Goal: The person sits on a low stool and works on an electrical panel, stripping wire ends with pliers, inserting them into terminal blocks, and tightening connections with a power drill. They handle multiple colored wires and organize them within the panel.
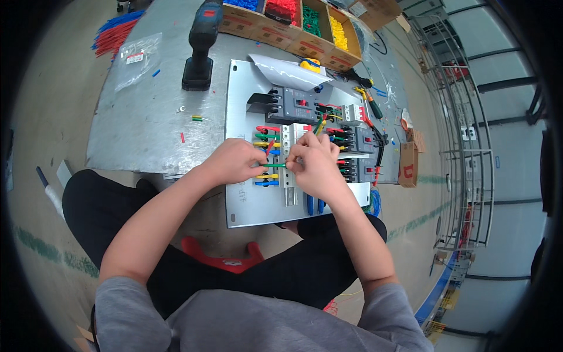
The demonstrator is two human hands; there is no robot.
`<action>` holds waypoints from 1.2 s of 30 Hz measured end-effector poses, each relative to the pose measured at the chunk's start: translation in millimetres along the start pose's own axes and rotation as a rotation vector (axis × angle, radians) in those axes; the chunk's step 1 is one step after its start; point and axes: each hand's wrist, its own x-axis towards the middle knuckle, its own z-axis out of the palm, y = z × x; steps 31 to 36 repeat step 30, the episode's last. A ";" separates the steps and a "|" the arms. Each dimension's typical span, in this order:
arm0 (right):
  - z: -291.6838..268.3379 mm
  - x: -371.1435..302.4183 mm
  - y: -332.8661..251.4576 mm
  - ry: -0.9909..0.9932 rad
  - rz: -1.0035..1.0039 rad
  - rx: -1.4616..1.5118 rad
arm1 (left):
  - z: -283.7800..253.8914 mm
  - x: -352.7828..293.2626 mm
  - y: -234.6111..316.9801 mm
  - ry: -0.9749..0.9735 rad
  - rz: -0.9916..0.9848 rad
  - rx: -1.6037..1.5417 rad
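Between my two hands runs a short green wire [274,165], in front of a row of terminals on a metal mounting plate [246,205]. My left hand [234,162] is closed in a pinch on the wire's left end. The fingers of my right hand [315,159] close around its other end, close to the white breaker row [286,138]. Red, green, yellow and blue wires [265,136] loop into the left side of that row. Above it sits a large grey circuit breaker [291,104]. My right hand hides part of the breakers and wiring behind it.
A cordless drill [199,50] stands on the metal table [146,117]. Cardboard bins [281,36] of coloured caps line the back. A plastic bag [139,57] lies at the left. Screwdrivers [373,104] and a small carton [408,163] are at the right. Blue-handled pliers [315,205] rest at the plate's lower edge.
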 end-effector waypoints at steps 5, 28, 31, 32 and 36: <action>0.2 3.8 -4.6 -0.064 -0.018 0.049 | -5.7 -3.3 7.6 -0.029 -0.044 -0.009; 23.3 19.4 -41.4 -0.044 0.097 0.174 | 3.3 -18.2 -5.7 0.138 0.062 0.044; 12.2 19.4 -38.0 -0.101 0.108 0.141 | -0.1 -19.9 -5.1 0.111 0.058 0.053; 12.2 19.4 -38.0 -0.101 0.108 0.141 | -0.1 -19.9 -5.1 0.111 0.058 0.053; 12.2 19.4 -38.0 -0.101 0.108 0.141 | -0.1 -19.9 -5.1 0.111 0.058 0.053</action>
